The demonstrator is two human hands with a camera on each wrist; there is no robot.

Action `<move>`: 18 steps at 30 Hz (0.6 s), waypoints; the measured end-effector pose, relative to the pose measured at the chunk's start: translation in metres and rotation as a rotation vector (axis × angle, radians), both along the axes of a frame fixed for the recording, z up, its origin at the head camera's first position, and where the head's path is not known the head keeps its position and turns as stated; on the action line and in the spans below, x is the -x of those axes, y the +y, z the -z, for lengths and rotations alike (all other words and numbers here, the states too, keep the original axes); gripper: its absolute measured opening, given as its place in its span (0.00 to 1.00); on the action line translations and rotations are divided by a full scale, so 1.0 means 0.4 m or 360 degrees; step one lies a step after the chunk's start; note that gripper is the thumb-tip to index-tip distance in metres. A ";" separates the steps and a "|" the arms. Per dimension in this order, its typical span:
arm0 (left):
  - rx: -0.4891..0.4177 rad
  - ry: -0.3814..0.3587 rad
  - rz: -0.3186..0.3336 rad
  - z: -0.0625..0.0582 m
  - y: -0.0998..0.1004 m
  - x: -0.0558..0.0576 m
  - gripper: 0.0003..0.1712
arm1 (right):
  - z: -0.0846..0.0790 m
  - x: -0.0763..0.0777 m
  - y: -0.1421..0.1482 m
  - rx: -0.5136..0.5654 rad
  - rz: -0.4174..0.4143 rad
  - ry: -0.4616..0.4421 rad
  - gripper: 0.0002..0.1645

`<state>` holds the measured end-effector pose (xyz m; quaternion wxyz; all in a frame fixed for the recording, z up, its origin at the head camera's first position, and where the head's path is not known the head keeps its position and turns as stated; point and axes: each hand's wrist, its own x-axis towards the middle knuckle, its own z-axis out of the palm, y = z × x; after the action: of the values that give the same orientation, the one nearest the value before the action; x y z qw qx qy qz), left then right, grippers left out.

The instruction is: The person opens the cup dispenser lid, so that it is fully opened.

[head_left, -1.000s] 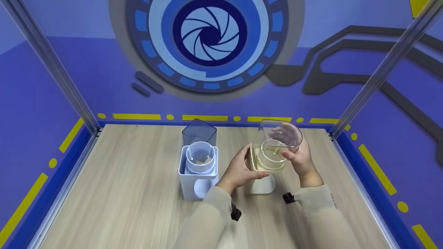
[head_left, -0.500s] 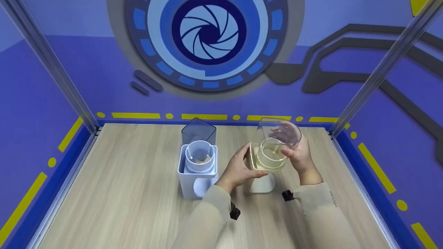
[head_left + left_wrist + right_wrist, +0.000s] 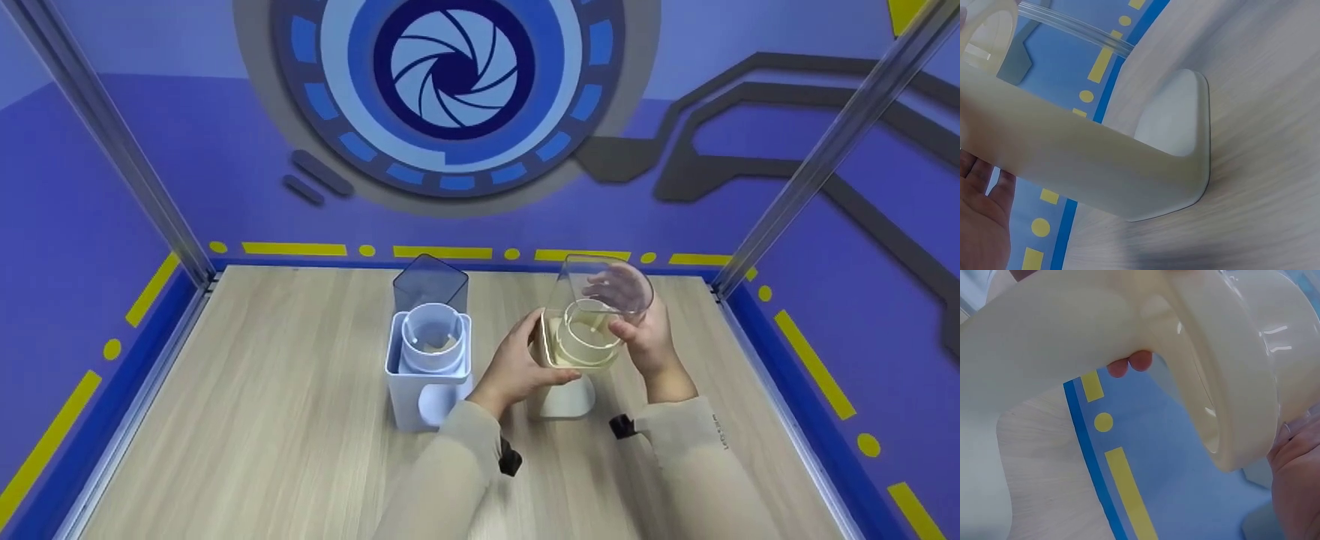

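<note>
In the head view a cream plastic body (image 3: 553,397) with a rounded foot stands on the table; the left wrist view shows the foot (image 3: 1176,118) flat on the tabletop. A round cream collar (image 3: 589,337) rises from its square top. My left hand (image 3: 517,367) grips the body's upper left side, thumb in front, fingers behind. A clear, smoky cover (image 3: 577,281) tilts above the collar. My right hand (image 3: 652,337) holds the cover's right end, its fingers showing through the plastic and its thumb beside the collar. In the right wrist view the collar (image 3: 1247,382) hides part of that hand.
Left of the hands stands a similar white unit (image 3: 409,397) with a round cup (image 3: 433,337) in its top. A smoky clear cover (image 3: 431,283) is behind it. Metal posts and blue panels (image 3: 300,225) enclose the wooden tabletop (image 3: 262,405).
</note>
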<state>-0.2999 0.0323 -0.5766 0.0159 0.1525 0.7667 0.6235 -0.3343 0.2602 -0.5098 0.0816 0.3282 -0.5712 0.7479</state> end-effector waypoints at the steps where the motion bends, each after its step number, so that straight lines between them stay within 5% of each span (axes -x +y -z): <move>1: 0.0006 0.0002 -0.0002 0.001 0.000 0.000 0.70 | 0.001 -0.001 -0.001 0.0002 0.0000 0.0004 0.49; 18: -0.0149 -0.0007 0.0083 0.001 0.002 0.005 0.68 | 0.000 -0.001 -0.005 0.0012 0.0017 0.0016 0.49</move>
<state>-0.3018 0.0333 -0.5768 0.0267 0.1716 0.7323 0.6585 -0.3340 0.2583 -0.5099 0.0896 0.3285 -0.5697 0.7480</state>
